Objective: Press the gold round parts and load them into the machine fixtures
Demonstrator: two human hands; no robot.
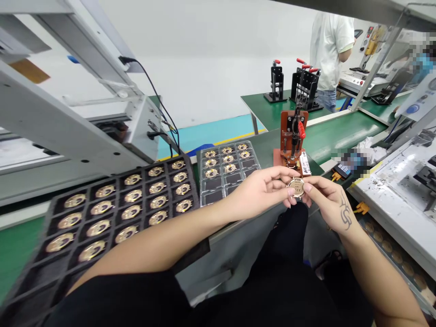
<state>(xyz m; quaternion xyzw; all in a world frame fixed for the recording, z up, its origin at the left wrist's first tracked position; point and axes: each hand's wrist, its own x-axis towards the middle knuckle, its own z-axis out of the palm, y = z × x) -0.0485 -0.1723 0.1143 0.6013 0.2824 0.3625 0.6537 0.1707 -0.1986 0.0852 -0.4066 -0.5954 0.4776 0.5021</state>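
Between my two hands is a round gold watch case [297, 186], its flat back with small markings turned up toward me. My left hand [274, 186] pinches its left edge with thumb and fingers. On the opposite edge, my right hand [318, 190] grips it, thumb lying near the rim. Just beyond the hands stands a brown toggle-clamp press [293, 136] with a red handle. Left of my hands lies a clear plastic tray [202, 175] with several gold watch cases in its upper cells.
At the left, a black foam tray [51, 211] holds rows of gold watch cases. A grey machine frame [102, 91] rises behind it. Black clamp fixtures [277, 81] stand on the far green bench, near a person [329, 54] in a white top. White equipment [402, 190] is at right.
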